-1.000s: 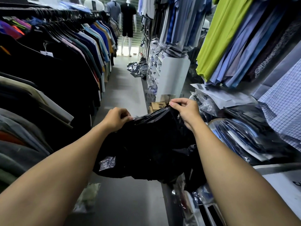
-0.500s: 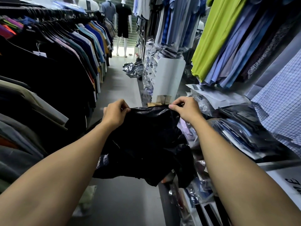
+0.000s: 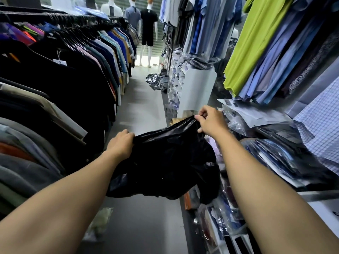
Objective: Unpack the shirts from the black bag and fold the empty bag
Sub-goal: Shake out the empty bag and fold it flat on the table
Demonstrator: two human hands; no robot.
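A crumpled black plastic bag [image 3: 165,162] hangs in the air over the aisle, limp and slack. My left hand [image 3: 120,143] grips its top edge at the left corner. My right hand [image 3: 211,121] pinches the top edge at the right corner, held higher than the left. Packed shirts in clear plastic wrap [image 3: 275,153] lie stacked on the shelf to the right of the bag. What is inside the bag cannot be seen.
A rack of hanging shirts [image 3: 64,79] lines the left of the narrow grey aisle [image 3: 145,107]. Hung shirts [image 3: 266,43] and shelves of packed shirts fill the right. More plastic packs [image 3: 156,79] lie on the floor farther down. Mannequins [image 3: 147,28] stand at the far end.
My right hand has risen above my left while both keep hold of the bag's top edge, so the edge now slants. The bag hangs a little more stretched out.
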